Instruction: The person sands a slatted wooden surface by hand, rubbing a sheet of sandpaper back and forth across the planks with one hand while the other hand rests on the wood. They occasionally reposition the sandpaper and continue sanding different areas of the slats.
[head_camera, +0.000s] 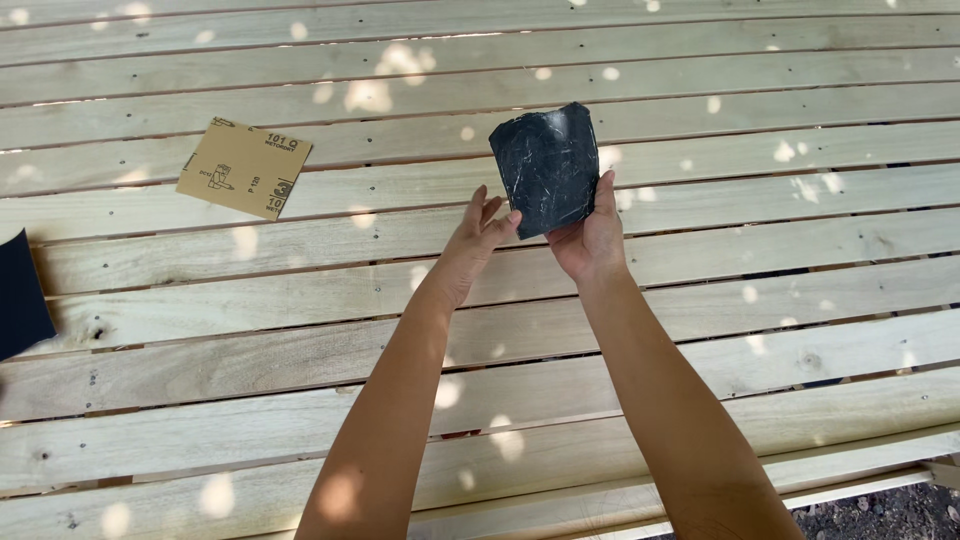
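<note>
A worn black sheet of sandpaper (545, 165) with pale scratch marks is held up over a surface of pale wooden slats (700, 300). My right hand (590, 235) grips its lower right corner, thumb along the edge. My left hand (480, 235) touches the sheet's lower left edge with its fingertips, fingers loosely spread. Both forearms reach up from the bottom of the view.
A tan piece of sandpaper (243, 167) lies back-side up on the slats at the upper left. Part of a dark sheet (20, 295) shows at the left edge. Narrow gaps run between the slats. Dirt ground (880, 510) shows past the front edge at the bottom right.
</note>
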